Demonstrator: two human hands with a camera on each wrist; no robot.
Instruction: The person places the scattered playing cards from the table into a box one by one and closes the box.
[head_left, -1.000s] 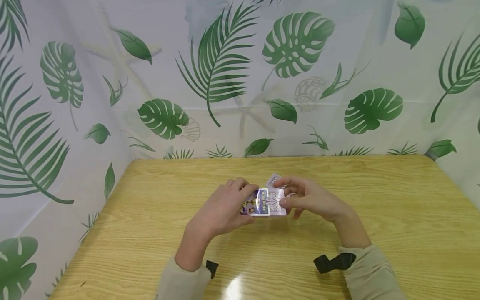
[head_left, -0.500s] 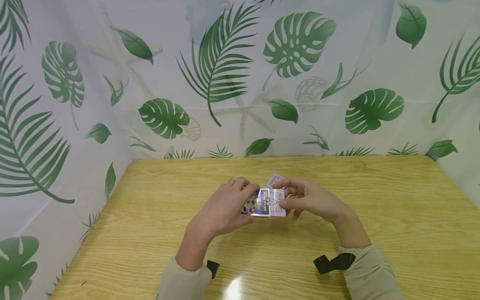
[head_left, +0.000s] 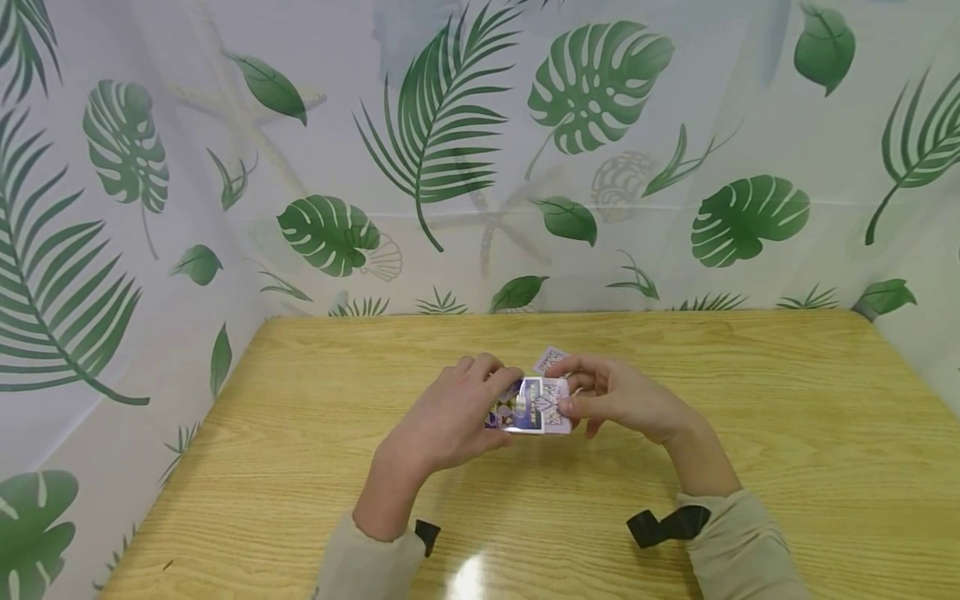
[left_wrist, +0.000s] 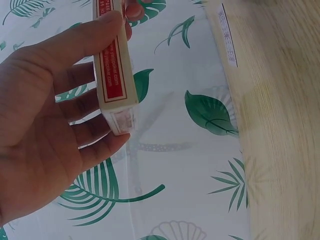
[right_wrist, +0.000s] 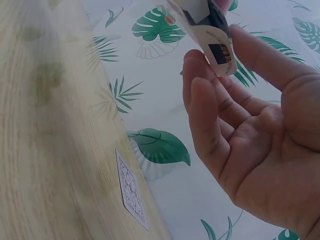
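Note:
My left hand (head_left: 446,412) grips a glossy blue and purple playing card box (head_left: 517,408) above the table, its thumb along the near side. A red printed panel with lettering covers that narrow side of the box (left_wrist: 112,75) in the left wrist view. Out of the box's right end stick patterned playing cards (head_left: 555,404), which my right hand (head_left: 630,404) pinches between thumb and fingers. In the right wrist view, my right hand (right_wrist: 250,135) holds the end of a pale piece with dark print (right_wrist: 220,52). How many cards are inside cannot be seen.
One loose playing card (head_left: 550,358) lies behind the right fingers on the wooden table (head_left: 300,467), partly covered by them. A leaf-patterned cloth (head_left: 480,167) hangs behind the table and at its left. Black straps (head_left: 671,527) sit at the wrists.
A shorter length of the patterned cards now sticks out of the box. The left hand and box have shifted slightly to the right; the right hand stays nearly still.

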